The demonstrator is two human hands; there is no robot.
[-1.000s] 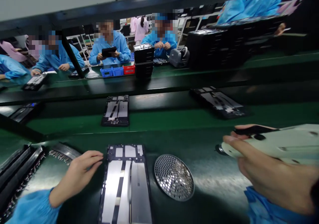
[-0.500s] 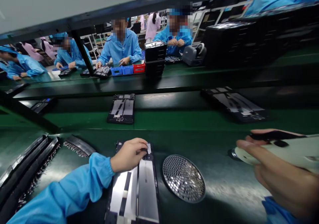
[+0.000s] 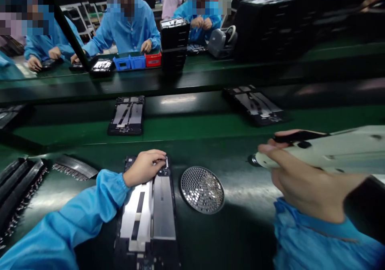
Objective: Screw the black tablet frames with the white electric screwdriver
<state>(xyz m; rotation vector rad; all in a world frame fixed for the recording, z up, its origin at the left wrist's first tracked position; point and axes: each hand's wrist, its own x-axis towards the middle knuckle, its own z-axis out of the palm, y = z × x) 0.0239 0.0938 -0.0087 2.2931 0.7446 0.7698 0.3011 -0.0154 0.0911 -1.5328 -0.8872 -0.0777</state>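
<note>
Before me on the green bench lies an opened tablet (image 3: pixel 164 210), its silver battery panels and dark ribbon strips bare. My left hand (image 3: pixel 146 168) rests over its upper end, thumb and fingers pinched together; what they hold, if anything, is too small to make out. On the right, my right hand (image 3: pixel 300 178) grips a pale electric screwdriver (image 3: pixel 339 150), its tip pointing left, apart from the tablet. Between the two hands sits a round perforated metal tray (image 3: pixel 202 190), with shiny small bits in its holes.
Black strips with bristly edges (image 3: pixel 24 194) lie at left, with a shorter strip (image 3: pixel 75 168) nearby. Opened tablets (image 3: pixel 126 115) (image 3: pixel 255 105) lie on the green line beyond. Across it, co-workers in blue sit near blue bins (image 3: pixel 129 62), a red bin (image 3: pixel 153 59) and stacked black trays (image 3: pixel 174 45).
The whole view has shifted, so most things appear further left and higher. My right hand with the electric screwdriver is nearer the round tray. My left hand stays over the tablet's upper end.
</note>
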